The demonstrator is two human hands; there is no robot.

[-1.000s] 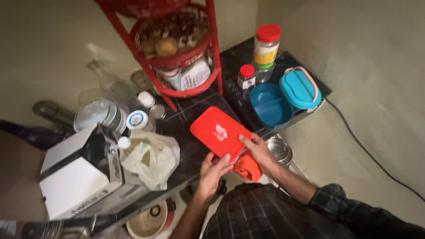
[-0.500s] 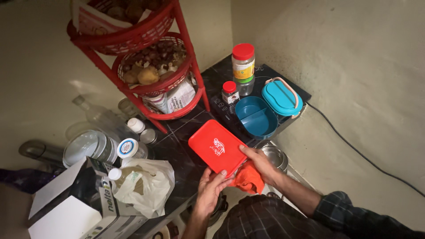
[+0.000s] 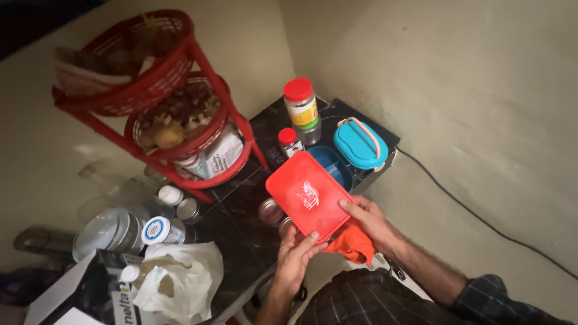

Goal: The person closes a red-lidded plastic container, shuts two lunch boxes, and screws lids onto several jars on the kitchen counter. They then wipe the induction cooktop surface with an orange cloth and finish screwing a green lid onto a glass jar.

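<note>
Holding red rectangular lid (image 3: 309, 195) w/ both hands above dark countertop (image 3: 241, 207), tilted, top face w/ white emblem toward camera. Left hand (image 3: 295, 259) at lid's 6 o'clock edge: thumb on top face, fingers curled under, grasping lid. Right hand (image 3: 372, 224) at lid's 4 o'clock corner: fingertips pressed on top face, also clutching orange cloth (image 3: 354, 244) bunched beneath palm.

Lid position: approx. centre of view, overlapping near part of open teal lunch box base (image 3: 335, 167) behind it at 1 o'clock. Teal lunch box lid w/ pink handle (image 3: 360, 145) just beside base, further toward 2 o'clock, near wall corner.

Adjacent items:
- Tall jar, red cap (image 3: 303, 108), at 12 o'clock of lid; small red-capped bottle (image 3: 289, 142) just in front of it.
- Red tiered wire rack (image 3: 150, 114) at 10 o'clock, baskets w/ produce & paper packets.
- White-capped containers (image 3: 162, 229) & round steel tin (image 3: 111, 232) at 9 o'clock.
- White plastic bag (image 3: 177, 283) & cardboard box (image 3: 90, 295) at 8 o'clock.
- Black cable (image 3: 481, 222) along wall/floor at 3 o'clock.

Plaid sleeve (image 3: 481, 298) on right forearm, lower right.
</note>
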